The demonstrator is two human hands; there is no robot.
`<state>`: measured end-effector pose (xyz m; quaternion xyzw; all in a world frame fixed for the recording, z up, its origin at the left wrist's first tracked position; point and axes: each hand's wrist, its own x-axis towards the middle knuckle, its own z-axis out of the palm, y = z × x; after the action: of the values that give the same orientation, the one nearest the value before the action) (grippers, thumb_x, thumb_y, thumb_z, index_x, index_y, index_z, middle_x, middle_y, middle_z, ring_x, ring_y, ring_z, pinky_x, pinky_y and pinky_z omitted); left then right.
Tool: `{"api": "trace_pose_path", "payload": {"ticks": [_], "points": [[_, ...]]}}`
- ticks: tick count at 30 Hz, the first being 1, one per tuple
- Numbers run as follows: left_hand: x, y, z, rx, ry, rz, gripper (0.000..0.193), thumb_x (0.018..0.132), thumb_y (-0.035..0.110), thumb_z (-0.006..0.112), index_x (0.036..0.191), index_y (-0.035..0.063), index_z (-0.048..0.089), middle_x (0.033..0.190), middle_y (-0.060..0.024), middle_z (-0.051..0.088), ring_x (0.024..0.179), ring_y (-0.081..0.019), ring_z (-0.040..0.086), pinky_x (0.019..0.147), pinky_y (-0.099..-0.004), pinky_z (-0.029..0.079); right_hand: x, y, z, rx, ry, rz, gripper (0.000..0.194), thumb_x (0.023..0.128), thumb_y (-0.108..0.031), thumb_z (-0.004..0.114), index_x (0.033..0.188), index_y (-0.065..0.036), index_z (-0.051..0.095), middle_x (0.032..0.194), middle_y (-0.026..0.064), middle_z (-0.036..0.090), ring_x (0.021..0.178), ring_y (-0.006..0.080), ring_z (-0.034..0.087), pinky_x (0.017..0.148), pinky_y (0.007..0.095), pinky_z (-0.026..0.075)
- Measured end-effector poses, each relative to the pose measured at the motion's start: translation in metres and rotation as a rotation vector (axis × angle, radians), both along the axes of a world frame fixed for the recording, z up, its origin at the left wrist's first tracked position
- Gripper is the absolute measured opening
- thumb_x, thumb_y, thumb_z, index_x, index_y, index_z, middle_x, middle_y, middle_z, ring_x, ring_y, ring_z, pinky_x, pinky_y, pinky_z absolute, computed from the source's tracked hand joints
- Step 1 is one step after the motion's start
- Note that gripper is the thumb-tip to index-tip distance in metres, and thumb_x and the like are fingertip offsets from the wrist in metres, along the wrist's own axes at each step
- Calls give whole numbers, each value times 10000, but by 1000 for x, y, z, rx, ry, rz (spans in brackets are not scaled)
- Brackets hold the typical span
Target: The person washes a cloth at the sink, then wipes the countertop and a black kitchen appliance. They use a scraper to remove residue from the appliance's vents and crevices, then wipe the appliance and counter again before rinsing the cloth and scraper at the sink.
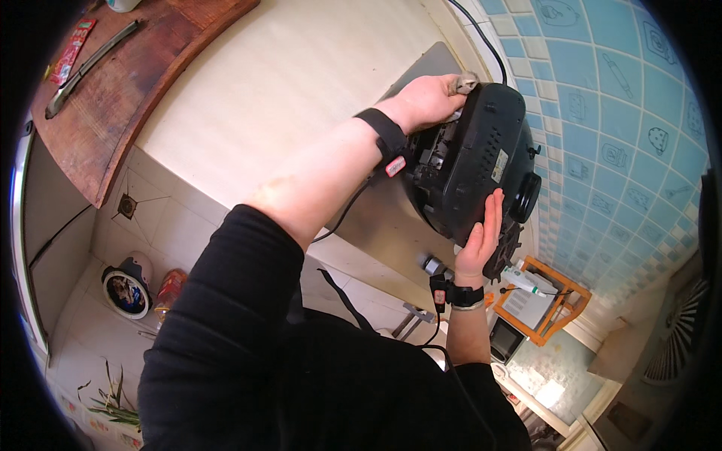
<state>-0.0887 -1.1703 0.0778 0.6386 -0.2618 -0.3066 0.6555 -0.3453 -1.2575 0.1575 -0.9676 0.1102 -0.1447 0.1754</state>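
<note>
A black kitchen appliance [479, 163] stands tipped up on a grey metal surface [378, 220], its vented face with a small label turned towards me. I cannot tell its exact kind. My left hand [431, 101] is at its upper edge and grips a crumpled greyish-brown cloth or pad [466, 83]. Below that hand an open, dirty cavity shows in the appliance's side. My right hand [479, 242] lies flat along the lower end with fingers straight, steadying it. A black round part [525, 197] and a dark pronged grate [503, 253] show beyond it.
Blue tiled wall [581, 135] rises close behind the appliance. A black hose [485, 36] runs down beside it. At left, a knife-like tool [90, 70] lies on a wooden board [152, 73]. An orange wooden rack [541, 338] and a bin [127, 290] stand lower down.
</note>
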Motion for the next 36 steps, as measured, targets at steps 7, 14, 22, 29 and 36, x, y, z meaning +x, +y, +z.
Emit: {"api": "trace_pose_path", "payload": {"ticks": [7, 14, 22, 29, 36], "points": [[-25, -3, -18, 42, -175, 250, 304, 887, 299, 521, 1113, 106, 588, 990, -191, 637, 956, -390, 575, 807, -426, 479, -4, -4, 0, 9, -15, 9, 455, 926, -153, 353, 1328, 38, 450, 1435, 170, 384, 1352, 305, 329, 1112, 390, 227], [-32, 19, -46, -88, 571, 383, 327, 940, 228, 492, 1198, 32, 533, 977, -156, 659, 958, -221, 625, 810, -341, 495, -11, -10, 3, 28, 28, 59, 462, 929, -182, 358, 1326, 36, 451, 1440, 168, 378, 1351, 303, 331, 1109, 391, 232], [-16, 34, -31, -374, 640, -85, 272, 926, 183, 550, 1176, 75, 564, 925, -22, 648, 764, -87, 590, 667, -229, 482, -10, -9, 3, 22, 42, 44, 474, 927, -185, 343, 1339, 30, 435, 1447, 170, 367, 1355, 306, 323, 1113, 393, 223], [-45, 42, -33, -277, 364, 259, 489, 835, 133, 623, 1301, 74, 488, 1275, -142, 503, 1156, -244, 506, 972, -322, 422, -9, -6, 5, 6, 59, 32, 478, 926, -185, 335, 1345, 28, 428, 1450, 166, 363, 1357, 306, 319, 1114, 399, 219], [-31, 32, -11, 20, -485, 224, 509, 714, 207, 677, 1202, 101, 576, 1367, -194, 406, 1197, -372, 455, 974, -398, 430, -8, -5, 3, 30, 21, 25, 462, 921, -177, 368, 1309, 57, 453, 1429, 199, 378, 1344, 347, 328, 1105, 428, 239]]}}
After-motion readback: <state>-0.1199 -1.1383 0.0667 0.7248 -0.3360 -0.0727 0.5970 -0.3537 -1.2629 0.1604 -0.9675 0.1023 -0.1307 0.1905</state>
